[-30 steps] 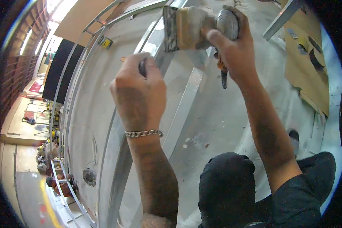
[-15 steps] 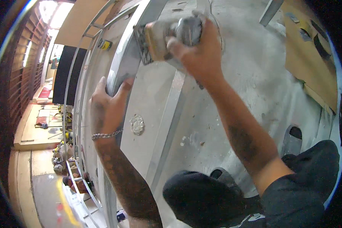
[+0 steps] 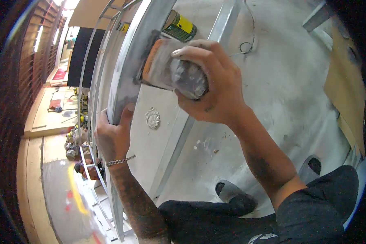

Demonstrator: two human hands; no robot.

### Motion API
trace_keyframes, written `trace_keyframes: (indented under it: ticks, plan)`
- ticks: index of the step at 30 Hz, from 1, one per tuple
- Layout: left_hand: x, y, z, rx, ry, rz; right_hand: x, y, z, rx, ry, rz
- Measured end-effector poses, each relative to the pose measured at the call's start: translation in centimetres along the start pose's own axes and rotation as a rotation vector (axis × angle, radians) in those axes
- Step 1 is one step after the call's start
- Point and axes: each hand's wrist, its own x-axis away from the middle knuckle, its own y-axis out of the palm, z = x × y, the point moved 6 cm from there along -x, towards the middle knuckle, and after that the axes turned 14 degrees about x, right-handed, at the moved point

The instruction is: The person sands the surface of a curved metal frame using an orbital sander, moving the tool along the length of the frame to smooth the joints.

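The right hand [image 3: 219, 85] curls round the palm sander [image 3: 163, 65], its pad apparently against the metal beam [image 3: 130, 53], while the left hand [image 3: 114, 134] clasps that beam lower down, so a downward slip could scrape the left thumb. Right of the beam, the green-and-yellow tin can [image 3: 179, 27] near the sander might get knocked, and a crossbar [image 3: 174, 140] passing beneath limits room.

No legible text or numbers
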Motion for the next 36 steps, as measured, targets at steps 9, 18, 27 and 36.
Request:
trace_keyframes:
  ticks: [9,18,27,36]
  plan:
    - [-0.2,0.0,-0.5,-0.037,0.085,0.092,-1.9,-0.3,0.9,0.048,-0.065,-0.143]
    - [0.0,0.2,0.1,-0.117,0.065,0.088,-0.8,0.0,-0.5,-0.022,-0.069,-0.144]
    - [-0.2,0.4,-0.1,-0.092,0.055,0.086,-2.0,-0.2,0.3,-0.013,0.002,-0.137]
    - [-0.2,0.3,0.1,-0.062,0.100,0.082,-1.8,-0.1,0.6,-0.004,-0.025,-0.126]
